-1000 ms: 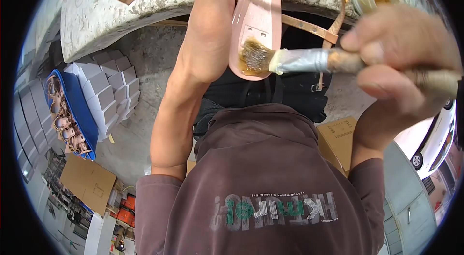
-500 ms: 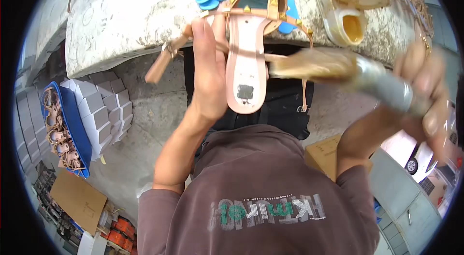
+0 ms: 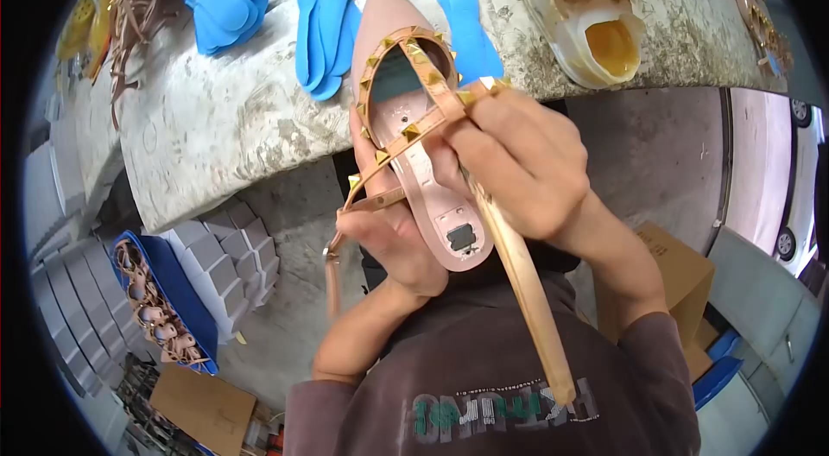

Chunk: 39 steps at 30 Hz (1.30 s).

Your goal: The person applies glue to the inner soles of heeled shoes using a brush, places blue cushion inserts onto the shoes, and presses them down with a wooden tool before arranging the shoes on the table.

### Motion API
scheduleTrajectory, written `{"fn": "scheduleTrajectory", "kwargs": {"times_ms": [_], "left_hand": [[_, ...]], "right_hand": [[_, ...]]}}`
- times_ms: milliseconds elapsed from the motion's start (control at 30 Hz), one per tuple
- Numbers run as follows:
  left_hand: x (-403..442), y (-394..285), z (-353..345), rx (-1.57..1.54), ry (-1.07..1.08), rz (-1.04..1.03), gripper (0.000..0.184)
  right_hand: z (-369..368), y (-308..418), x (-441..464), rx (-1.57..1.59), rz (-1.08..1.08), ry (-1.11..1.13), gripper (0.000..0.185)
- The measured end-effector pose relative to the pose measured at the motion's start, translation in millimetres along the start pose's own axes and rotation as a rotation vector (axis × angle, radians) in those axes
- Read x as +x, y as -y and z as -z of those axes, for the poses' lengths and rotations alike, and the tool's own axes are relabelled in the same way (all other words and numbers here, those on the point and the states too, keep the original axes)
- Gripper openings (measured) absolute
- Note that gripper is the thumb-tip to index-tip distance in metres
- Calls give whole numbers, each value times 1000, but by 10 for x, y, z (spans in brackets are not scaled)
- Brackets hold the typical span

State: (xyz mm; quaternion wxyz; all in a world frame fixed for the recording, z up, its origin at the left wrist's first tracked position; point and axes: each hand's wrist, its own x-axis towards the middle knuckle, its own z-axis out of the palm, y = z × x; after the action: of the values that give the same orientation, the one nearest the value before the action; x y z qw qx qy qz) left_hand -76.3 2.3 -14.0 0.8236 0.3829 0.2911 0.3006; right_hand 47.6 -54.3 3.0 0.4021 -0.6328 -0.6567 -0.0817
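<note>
A pink pointed sandal point(image 3: 384, 20) with gold-studded straps is held toe away from me, its insole facing up and a dark patch on the heel. My left hand point(image 3: 393, 240) supports it from the left and below, with the thumb by a thin strap. The fingers of my right hand point(image 3: 527, 162) are closed on the studded strap at the shoe's right side. From under that hand a long tan strip point(image 3: 522, 283) runs down over the shirt. Its upper end is hidden. A buckle hangs left of my left hand. I cannot make out the brush.
Blue insole-shaped pieces point(image 3: 324, 15) lie on the worn table point(image 3: 233, 136). A white container of amber liquid point(image 3: 613, 46) stands at the right, by a crusted vessel. At the lower left are a blue tray of straps point(image 3: 186, 309) and white boxes point(image 3: 211, 270); a cardboard box point(image 3: 665, 275) is at the right.
The brush has left my right hand, which has come in from the right and closed on the studded strap. The shoe has turned, its toe now tilted left.
</note>
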Motion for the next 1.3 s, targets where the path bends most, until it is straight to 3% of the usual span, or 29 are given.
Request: {"fn": "scheduleTrajectory", "kwargs": {"times_ms": [133, 433, 533, 633, 700, 733, 800, 867, 933, 1000, 1033, 1067, 1133, 1200, 1233, 1300], "left_hand": [[-26, 87, 82, 82, -78, 39, 134], [-37, 88, 219, 308, -128, 97, 139], [59, 148, 408, -176, 267, 25, 136], [-10, 29, 275, -54, -129, 125, 128], [9, -34, 359, 161, -56, 146, 126], [28, -66, 400, 269, -19, 152, 125], [57, -84, 280, -72, -91, 129, 123], [86, -126, 161, -394, -176, 97, 120], [93, -152, 322, -17, 59, 16, 103], [123, -138, 457, -13, 90, -9, 98], [140, -157, 487, -5, 105, 14, 98], [158, -197, 480, 29, 124, 37, 104], [201, -282, 463, 97, 164, 82, 116], [190, -386, 478, 193, 235, 127, 115], [175, -395, 462, 203, 238, 127, 115], [198, -372, 422, 10, 88, 142, 113]], "right_hand": [[-109, -6, -81, -36, 1, -123, 20], [32, 282, -84, 59, -242, -156, 14], [169, 545, -136, 76, -328, -167, 10], [457, 829, -375, 240, -289, -163, 17], [608, 886, -406, 317, -254, -146, 25], [547, 812, -348, 261, -165, -183, 19], [321, 586, -111, 128, -154, -166, 7], [286, 464, -25, 135, -210, -40, 14], [351, 676, -162, 161, -255, -91, 6], [484, 900, -309, 282, -314, -185, 10], [637, 1001, -261, 316, -461, -90, 19], [688, 949, -177, 322, -460, -90, 19], [643, 627, 104, 523, -599, -297, 28], [779, -110, 231, 579, -406, -96, 33], [711, -276, 409, 638, -412, 99, 31], [626, -54, 880, 727, -791, 265, 17]]}}
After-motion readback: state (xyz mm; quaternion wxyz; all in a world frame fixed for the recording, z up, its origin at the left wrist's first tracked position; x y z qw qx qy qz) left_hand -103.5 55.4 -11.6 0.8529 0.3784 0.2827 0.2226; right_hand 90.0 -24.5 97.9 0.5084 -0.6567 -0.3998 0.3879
